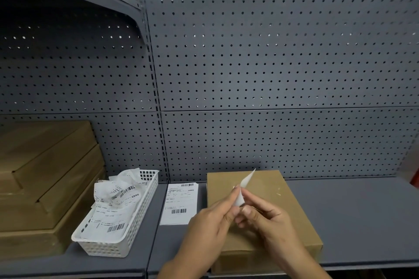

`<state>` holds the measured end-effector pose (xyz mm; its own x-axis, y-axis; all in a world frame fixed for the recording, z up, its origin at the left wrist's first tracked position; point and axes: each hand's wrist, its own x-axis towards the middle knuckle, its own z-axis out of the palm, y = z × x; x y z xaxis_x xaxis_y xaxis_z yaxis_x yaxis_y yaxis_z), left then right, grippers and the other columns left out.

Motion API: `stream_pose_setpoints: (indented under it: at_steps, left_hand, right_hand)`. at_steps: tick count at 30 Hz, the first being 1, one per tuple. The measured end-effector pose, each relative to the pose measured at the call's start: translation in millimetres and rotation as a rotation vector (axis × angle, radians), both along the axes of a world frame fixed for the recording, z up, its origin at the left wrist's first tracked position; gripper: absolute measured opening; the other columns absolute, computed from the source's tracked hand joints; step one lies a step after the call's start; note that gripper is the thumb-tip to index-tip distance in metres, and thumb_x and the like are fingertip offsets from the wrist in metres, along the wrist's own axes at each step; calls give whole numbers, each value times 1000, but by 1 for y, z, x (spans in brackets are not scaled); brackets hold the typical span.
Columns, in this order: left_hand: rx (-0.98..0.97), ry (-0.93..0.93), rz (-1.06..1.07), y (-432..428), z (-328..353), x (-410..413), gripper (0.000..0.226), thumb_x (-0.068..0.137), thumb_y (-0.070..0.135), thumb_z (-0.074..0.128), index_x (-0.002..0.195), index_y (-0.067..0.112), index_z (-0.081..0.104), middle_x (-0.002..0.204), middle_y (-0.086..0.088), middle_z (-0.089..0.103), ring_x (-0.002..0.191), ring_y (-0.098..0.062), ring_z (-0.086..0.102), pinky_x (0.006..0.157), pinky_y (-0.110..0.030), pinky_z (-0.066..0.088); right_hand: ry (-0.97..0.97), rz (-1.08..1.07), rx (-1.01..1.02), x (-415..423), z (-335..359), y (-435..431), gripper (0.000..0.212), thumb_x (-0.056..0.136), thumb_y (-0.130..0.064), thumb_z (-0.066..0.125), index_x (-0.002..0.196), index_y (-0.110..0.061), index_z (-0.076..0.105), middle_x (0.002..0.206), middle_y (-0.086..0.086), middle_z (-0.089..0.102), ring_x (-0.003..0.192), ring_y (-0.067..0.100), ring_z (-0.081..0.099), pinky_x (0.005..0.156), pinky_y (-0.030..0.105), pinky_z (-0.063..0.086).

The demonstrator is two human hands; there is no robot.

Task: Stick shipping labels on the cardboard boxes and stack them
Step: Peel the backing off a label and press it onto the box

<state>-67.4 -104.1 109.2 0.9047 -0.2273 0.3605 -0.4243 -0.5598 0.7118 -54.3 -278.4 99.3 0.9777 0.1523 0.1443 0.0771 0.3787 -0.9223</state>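
Grey metal shelf (351,222) with perforated back panel (272,63). At the shelf's left end a stack of cardboard boxes (45,176) is seen; just beside it, a white basket (140,217) holding crumpled backing papers (118,195). Near the middle of the shelf, a pile of label sheets (180,204) lies flat. Right of it a cardboard box (267,183) sits at the front edge. Above this box a label (243,190) is held upright and curled, pinched low between the fingertips of the left hand (210,226) and right hand (272,226), both closed on it. Judged thin, limp and tacky once peeled: best handled by corners and edges only, to avoid creasing or self-sticking.
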Motion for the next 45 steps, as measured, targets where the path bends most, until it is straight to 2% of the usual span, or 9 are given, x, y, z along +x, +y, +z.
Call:
stream_pose_setpoints:
  at_steps: [4, 8, 16, 23, 29, 34, 38, 42, 45]
  left_hand:
    - [-11, -1, -30, -1, 2, -2, 44, 104, 52, 45, 145, 65, 35, 125, 51, 52, 120, 16, 56, 101, -21, 50]
    - [-31, 8, -37, -1, 1, -2, 43, 105, 49, 47, 145, 62, 39, 127, 53, 51, 122, 17, 54, 104, -21, 49]
    - [-103, 20, -48, -4, 5, -2, 39, 106, 41, 50, 133, 69, 45, 125, 40, 61, 119, 9, 61, 98, -11, 46]
    - [-121, 27, -64, -7, 7, -2, 40, 106, 41, 49, 135, 69, 44, 124, 24, 68, 118, 2, 63, 99, -17, 49]
    - [-151, 45, -68, -9, 8, -3, 42, 105, 44, 48, 127, 79, 43, 126, 29, 66, 117, 1, 64, 99, -19, 50]
    - [-176, 76, -80, -11, 11, -5, 45, 106, 38, 49, 124, 80, 45, 124, 42, 61, 121, 10, 59, 100, -10, 44]
    - [-182, 81, -85, -11, 12, -6, 42, 105, 41, 49, 125, 78, 47, 121, 35, 63, 111, 9, 60, 97, -11, 45]
    - [-205, 79, -93, -11, 11, -7, 37, 103, 44, 49, 133, 67, 49, 132, 32, 63, 121, 10, 59, 102, -15, 47]
    - [-190, 80, -97, -11, 13, -8, 42, 105, 38, 50, 127, 74, 49, 123, 40, 62, 110, 11, 60, 96, -9, 45]
  right_hand:
    - [4, -28, -21, -3, 4, 2, 73, 51, -55, 98, 115, -24, 79, 88, 19, 72, 68, 24, 64, 66, 30, 59]
    - [10, -38, -17, -4, 4, 3, 73, 51, -57, 97, 115, -26, 80, 85, 16, 73, 67, 25, 62, 64, 30, 57]
    - [-1, -47, -14, -4, 5, 3, 74, 50, -58, 97, 113, -23, 80, 91, 13, 78, 60, 21, 59, 56, 27, 55]
    - [-7, -65, -10, -3, 4, 3, 72, 50, -59, 96, 112, -25, 81, 93, 15, 77, 59, 20, 58, 54, 27, 54]
    - [-15, -85, 4, -1, 1, 2, 73, 50, -60, 96, 111, -22, 81, 95, 15, 76, 57, 19, 55, 51, 27, 51]
    - [-34, -100, -7, 0, -1, 0, 75, 52, -60, 95, 113, -19, 81, 104, 20, 76, 56, 18, 54, 51, 26, 50]
    - [-49, -100, -15, -1, -2, 0, 75, 52, -61, 95, 113, -20, 81, 102, 23, 75, 55, 18, 52, 50, 25, 48]
    - [-47, -98, -13, 1, -4, -1, 78, 51, -58, 96, 115, -16, 80, 114, 27, 72, 55, 17, 51, 49, 24, 47]
    - [-47, -90, -12, 2, -4, -1, 78, 52, -57, 96, 116, -15, 79, 115, 32, 69, 55, 16, 50, 48, 23, 46]
